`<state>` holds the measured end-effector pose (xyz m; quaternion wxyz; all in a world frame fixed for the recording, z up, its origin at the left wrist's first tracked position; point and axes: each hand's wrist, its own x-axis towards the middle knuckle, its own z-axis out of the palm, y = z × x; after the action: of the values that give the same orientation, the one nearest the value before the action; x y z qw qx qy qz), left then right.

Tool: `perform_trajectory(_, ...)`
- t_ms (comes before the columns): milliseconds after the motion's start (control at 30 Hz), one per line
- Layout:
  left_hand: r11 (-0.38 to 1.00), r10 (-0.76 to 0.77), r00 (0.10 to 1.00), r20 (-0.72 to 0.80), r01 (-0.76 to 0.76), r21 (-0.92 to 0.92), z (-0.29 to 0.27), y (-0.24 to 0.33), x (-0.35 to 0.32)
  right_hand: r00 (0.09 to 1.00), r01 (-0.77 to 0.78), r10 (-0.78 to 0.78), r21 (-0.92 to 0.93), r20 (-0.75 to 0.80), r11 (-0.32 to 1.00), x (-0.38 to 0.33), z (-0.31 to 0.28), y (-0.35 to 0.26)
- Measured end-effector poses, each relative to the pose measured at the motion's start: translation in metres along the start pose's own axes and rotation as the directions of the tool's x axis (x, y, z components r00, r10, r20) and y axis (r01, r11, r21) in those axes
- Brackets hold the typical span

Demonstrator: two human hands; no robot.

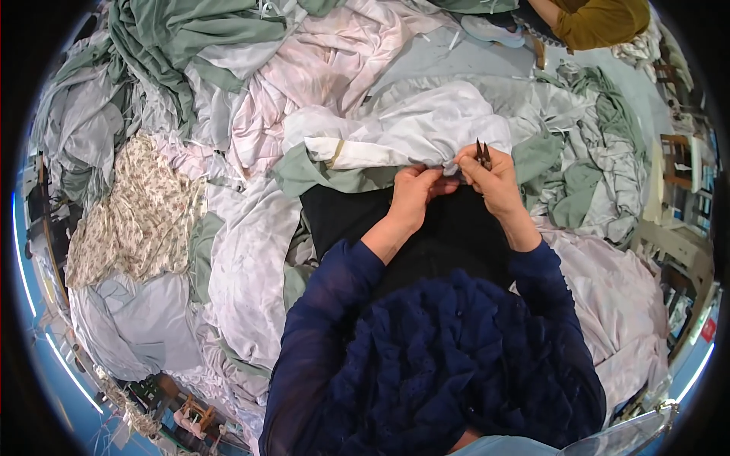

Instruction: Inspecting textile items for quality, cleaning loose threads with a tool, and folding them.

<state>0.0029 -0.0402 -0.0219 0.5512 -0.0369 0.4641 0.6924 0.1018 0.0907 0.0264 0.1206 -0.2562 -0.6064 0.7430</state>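
Across my lap, over black cloth (357, 224), lies a bunched piece of white and sage-green fabric (433, 114). My left hand (414, 194) is closed, pinching the fabric's near edge between thumb and fingers. Close by on the right, my right hand (493, 182) pinches the same edge with its fingertips. Small dark thread snips (483, 154) are tucked in that right hand, blades pointing up and away from the cloth. The palm hides their handles. A pale strip with a tan band (336, 153) shows along the fabric, left of my hands.
Heaps of cloth surround me: green fabric (167, 45) at far left, pink-white fabric (304, 76) beyond, floral fabric (141, 216) to the left, and pale pink fabric (616, 304) at right. Another person's mustard sleeve (604, 26) shows at top right. Wooden stools (677, 163) stand at the right.
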Motion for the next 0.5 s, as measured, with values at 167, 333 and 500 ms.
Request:
perform_trajectory(167, 0.989, -0.076, 0.996, 0.049, 0.082, -0.12, 0.007, 0.024, -0.008, 0.991, -0.126, 0.128, 0.056, -0.039, 0.99, -0.005, 0.006, -0.001)
perform_trajectory(333, 0.997, -0.079, 0.981, -0.175, 0.082, 0.009, -0.01, 0.025, -0.001, 0.995, -0.059, 0.047, -0.137, -0.087, 0.989, -0.011, 0.005, -0.006)
perform_trajectory(500, 0.978, 0.189, 0.947, -0.259, -0.159, 0.132, -0.008, 0.02, 0.001, 0.998, 0.001, -0.016, -0.233, -0.065, 0.973, -0.012, 0.003, 0.006)
